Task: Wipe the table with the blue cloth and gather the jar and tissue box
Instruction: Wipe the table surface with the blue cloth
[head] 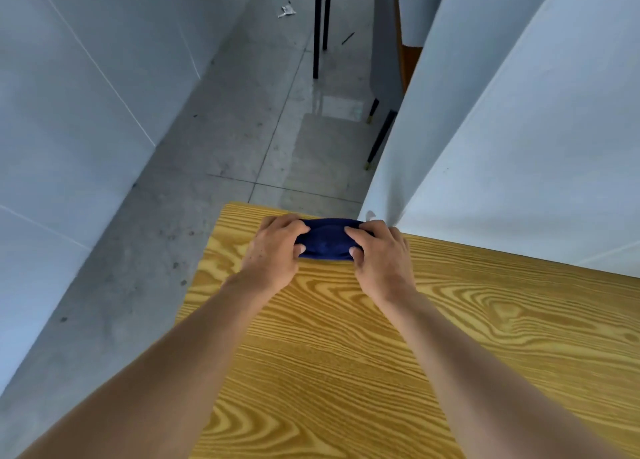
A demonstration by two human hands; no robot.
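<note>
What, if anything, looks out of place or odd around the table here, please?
On the wooden table nothing looks amiss: both hands grip the bunched blue cloth near its far corner. On the floor beyond, a crumpled white scrap and a thin dark stick lie loose like litter.

cloth (pixel 323 240) sits on the table (pixel 381 354) at its far corner, mid-frame, left hand (pixel 273 251) on its left end, right hand (pixel 381 254) on its right. Chair legs (pixel 320 26) stand top center, beyond the table.

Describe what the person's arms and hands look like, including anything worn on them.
Both forearms are bare, with no sleeves in view. The left hand and right hand wear no gloves, and no rings, watch or bracelets show.
</note>
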